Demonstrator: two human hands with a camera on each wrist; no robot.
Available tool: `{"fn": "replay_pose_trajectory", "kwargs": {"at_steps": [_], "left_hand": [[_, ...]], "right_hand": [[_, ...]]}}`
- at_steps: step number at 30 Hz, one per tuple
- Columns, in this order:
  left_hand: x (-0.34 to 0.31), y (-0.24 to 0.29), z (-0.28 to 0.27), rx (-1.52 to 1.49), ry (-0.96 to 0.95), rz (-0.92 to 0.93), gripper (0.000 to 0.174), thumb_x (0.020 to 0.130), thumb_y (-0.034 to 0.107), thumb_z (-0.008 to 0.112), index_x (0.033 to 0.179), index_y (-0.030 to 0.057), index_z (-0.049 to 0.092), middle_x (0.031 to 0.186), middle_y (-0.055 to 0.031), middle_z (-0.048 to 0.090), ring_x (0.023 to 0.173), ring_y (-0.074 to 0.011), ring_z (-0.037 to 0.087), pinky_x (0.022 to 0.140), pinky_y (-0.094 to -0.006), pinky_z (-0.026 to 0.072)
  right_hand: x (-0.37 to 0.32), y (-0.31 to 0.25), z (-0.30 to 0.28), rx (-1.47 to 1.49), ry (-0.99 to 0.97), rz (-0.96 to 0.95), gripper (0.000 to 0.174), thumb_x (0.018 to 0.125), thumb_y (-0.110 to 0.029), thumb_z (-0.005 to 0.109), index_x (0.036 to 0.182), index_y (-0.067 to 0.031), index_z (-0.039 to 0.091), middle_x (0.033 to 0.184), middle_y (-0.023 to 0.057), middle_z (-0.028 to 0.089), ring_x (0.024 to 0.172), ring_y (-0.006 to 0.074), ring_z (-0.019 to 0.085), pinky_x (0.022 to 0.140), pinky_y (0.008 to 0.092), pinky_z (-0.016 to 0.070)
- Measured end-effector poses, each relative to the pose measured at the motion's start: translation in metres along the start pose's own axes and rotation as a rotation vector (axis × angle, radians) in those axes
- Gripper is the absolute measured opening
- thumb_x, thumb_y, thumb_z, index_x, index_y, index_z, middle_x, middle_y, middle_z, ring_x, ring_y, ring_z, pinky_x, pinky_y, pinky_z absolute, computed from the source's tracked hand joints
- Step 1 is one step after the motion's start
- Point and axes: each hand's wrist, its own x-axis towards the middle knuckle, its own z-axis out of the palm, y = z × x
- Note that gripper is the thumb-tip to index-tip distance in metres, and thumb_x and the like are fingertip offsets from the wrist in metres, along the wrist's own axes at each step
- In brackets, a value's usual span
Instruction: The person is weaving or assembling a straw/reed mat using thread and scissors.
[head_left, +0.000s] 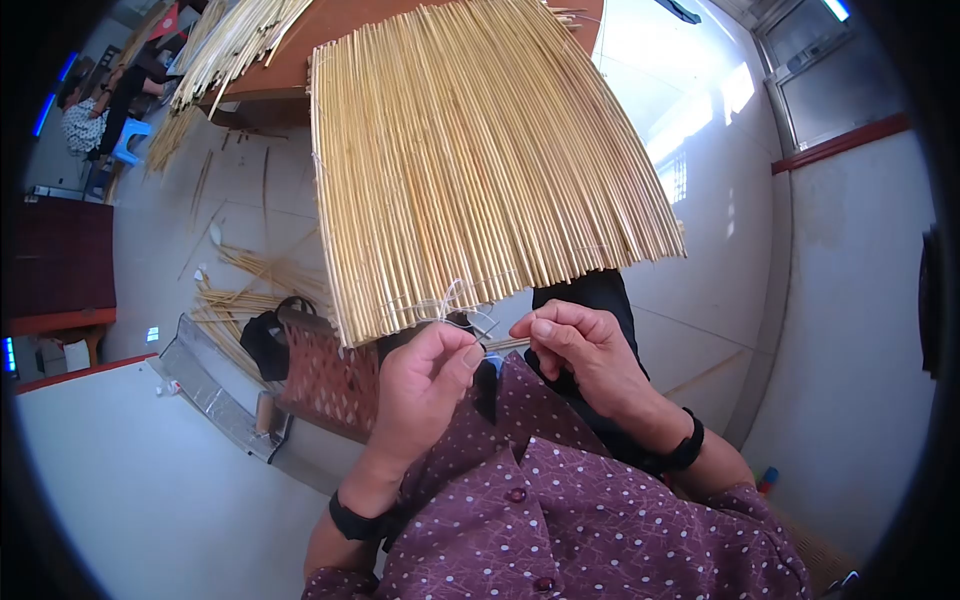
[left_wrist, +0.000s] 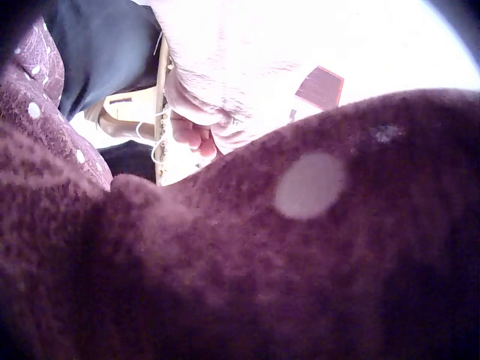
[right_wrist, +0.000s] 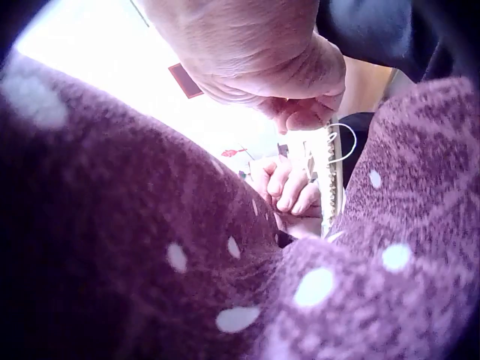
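Note:
A mat of straw-coloured reed stalks (head_left: 470,150) slopes down from the table toward me. White string (head_left: 455,292) is looped and knotted near the left of its lower edge. Right below that knot my left hand (head_left: 420,385) pinches the string between thumb and forefinger, where a thin grey piece sticks out by the fingertips. To its right, my right hand (head_left: 590,360) has thumb and forefinger together on the string, the other fingers curled. A white string loop (right_wrist: 354,142) hangs by the right fingertips in the right wrist view. Sleeve cloth hides much of both wrist views.
Loose stalks (head_left: 240,40) lie on the brown table (head_left: 330,20) behind the mat, and more stalks (head_left: 225,310) are on the floor at left. A woven reddish chair (head_left: 325,365) with a black bag (head_left: 265,345) stands left of my knees. A person (head_left: 85,125) sits far left.

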Motion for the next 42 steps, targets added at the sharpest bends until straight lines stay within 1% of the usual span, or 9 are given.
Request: {"fn": "replay_pose_trajectory", "kwargs": {"at_steps": [7,15,26,29,36,38,39,41,42], "left_hand": [[0.002,0.001,0.003,0.042,-0.049,0.032,0.015,0.093,0.016,0.061,0.091,0.0008,0.059,0.069,0.0043,0.053,0.059,-0.0006,0.045,0.052,-0.0163,0.0361],[-0.001,-0.008,0.009,0.004,-0.091,0.044,0.014,0.093,0.015,0.061,0.091,0.0012,0.059,0.071,0.0032,0.054,0.061,-0.0020,0.048,0.054,-0.0175,0.0395],[-0.007,-0.009,0.007,-0.042,-0.158,0.110,0.009,0.092,0.005,0.059,0.092,-0.0024,0.063,0.082,-0.0070,0.065,0.060,-0.0056,0.055,0.057,-0.0183,0.0460],[-0.018,-0.007,-0.016,-0.238,0.053,0.177,0.008,0.093,0.004,0.056,0.093,-0.0002,0.063,0.096,-0.0097,0.066,0.058,-0.0086,0.056,0.056,-0.0210,0.0482],[-0.066,-0.040,-0.127,-0.723,0.396,0.040,0.019,0.097,0.018,0.051,0.082,0.0064,0.052,0.075,-0.0025,0.053,0.048,-0.0063,0.043,0.041,-0.0198,0.0322],[-0.084,-0.056,-0.151,-0.271,0.293,-0.401,0.016,0.091,0.020,0.061,0.092,0.0044,0.057,0.071,-0.0026,0.055,0.050,-0.0100,0.050,0.047,-0.0201,0.0404],[-0.087,-0.055,-0.146,-0.271,0.282,-0.403,0.016,0.091,0.020,0.061,0.092,0.0044,0.057,0.071,-0.0026,0.055,0.050,-0.0100,0.050,0.047,-0.0201,0.0404],[-0.091,-0.042,-0.130,0.671,0.214,-0.593,0.021,0.083,0.017,0.068,0.097,0.0034,0.059,0.086,-0.0066,0.060,0.062,-0.0138,0.058,0.053,-0.0229,0.0466],[-0.093,-0.037,-0.124,1.155,0.240,-0.152,0.028,0.076,0.010,0.072,0.101,0.0026,0.060,0.103,-0.0102,0.061,0.080,-0.0158,0.063,0.058,-0.0289,0.0508]], "right_hand": [[0.003,0.001,0.004,-0.390,-0.101,-0.296,0.013,0.086,-0.011,0.068,0.095,-0.0017,0.069,0.080,-0.0003,0.057,0.069,0.0057,0.052,0.061,0.0204,0.0423],[0.002,0.014,-0.008,0.478,-0.228,0.233,0.010,0.084,-0.010,0.069,0.078,-0.0049,0.064,0.074,-0.0010,0.053,0.062,0.0074,0.045,0.054,0.0215,0.0353],[0.000,0.012,-0.010,0.638,0.002,-0.169,0.012,0.091,-0.016,0.060,0.091,-0.0040,0.059,0.084,0.0035,0.051,0.069,0.0125,0.048,0.056,0.0250,0.0391],[-0.011,0.016,-0.036,0.435,0.041,-0.337,0.014,0.092,-0.019,0.059,0.090,-0.0056,0.056,0.093,0.0070,0.050,0.072,0.0144,0.051,0.054,0.0255,0.0412],[-0.042,-0.003,-0.083,0.753,-0.033,-0.364,0.018,0.098,-0.021,0.049,0.088,-0.0065,0.045,0.077,0.0046,0.051,0.063,0.0132,0.049,0.049,0.0250,0.0416],[-0.048,-0.013,-0.084,0.593,-0.028,-0.407,0.019,0.099,-0.021,0.047,0.086,-0.0074,0.043,0.065,0.0042,0.048,0.054,0.0144,0.048,0.046,0.0267,0.0419],[-0.050,-0.016,-0.085,0.590,-0.017,-0.411,0.019,0.099,-0.021,0.047,0.086,-0.0074,0.043,0.065,0.0042,0.048,0.054,0.0144,0.048,0.046,0.0267,0.0419],[-0.053,-0.021,-0.088,0.565,-0.015,-0.430,0.020,0.098,-0.021,0.048,0.084,-0.0077,0.042,0.063,0.0035,0.047,0.052,0.0147,0.048,0.046,0.0273,0.0422],[-0.054,-0.023,-0.088,0.561,-0.010,-0.433,0.020,0.098,-0.021,0.048,0.084,-0.0077,0.042,0.063,0.0035,0.047,0.052,0.0147,0.048,0.046,0.0273,0.0422]]}}
